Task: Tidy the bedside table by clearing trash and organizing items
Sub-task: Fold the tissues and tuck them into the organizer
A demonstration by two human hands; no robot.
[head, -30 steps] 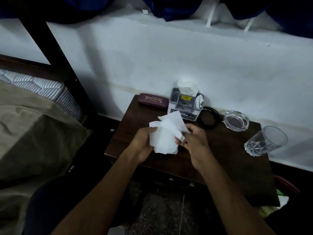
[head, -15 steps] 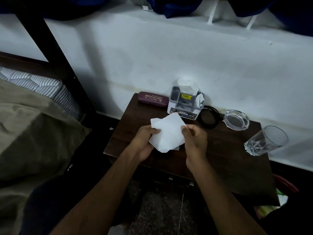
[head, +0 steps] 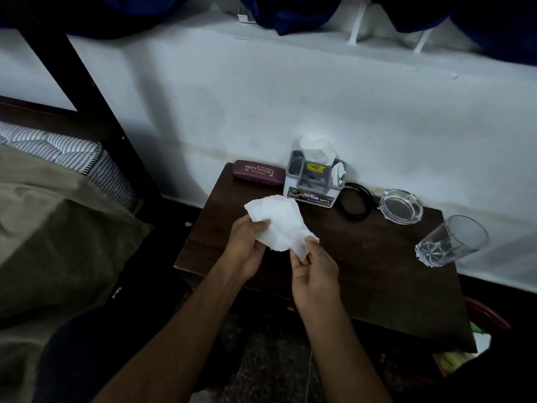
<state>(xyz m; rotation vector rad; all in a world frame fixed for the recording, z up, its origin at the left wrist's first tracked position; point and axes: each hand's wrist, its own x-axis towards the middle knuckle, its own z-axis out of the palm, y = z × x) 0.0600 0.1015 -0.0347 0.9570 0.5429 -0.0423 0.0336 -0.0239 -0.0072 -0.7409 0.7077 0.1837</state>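
Note:
Above the dark wooden bedside table [head: 377, 274] both my hands hold one white tissue [head: 280, 222]. My left hand [head: 247, 245] grips its left edge, thumb on top. My right hand [head: 313, 271] pinches its lower right corner between thumb and fingers. The tissue is creased and partly spread out. At the back of the table stands a small grey and white box [head: 312, 181] with more white tissue sticking out of its top.
A maroon glasses case [head: 258, 172] lies at the back left. A coiled black cable [head: 356, 200], a glass ashtray [head: 401, 207] and a drinking glass [head: 452, 242] are on the right. A bed [head: 58, 216] stands at left; a red bin [head: 482, 330] sits by the table's lower right.
The tissue has been turned and reshaped between my hands. My right hand has slipped down to its lower right corner, while my left hand keeps hold of the left edge.

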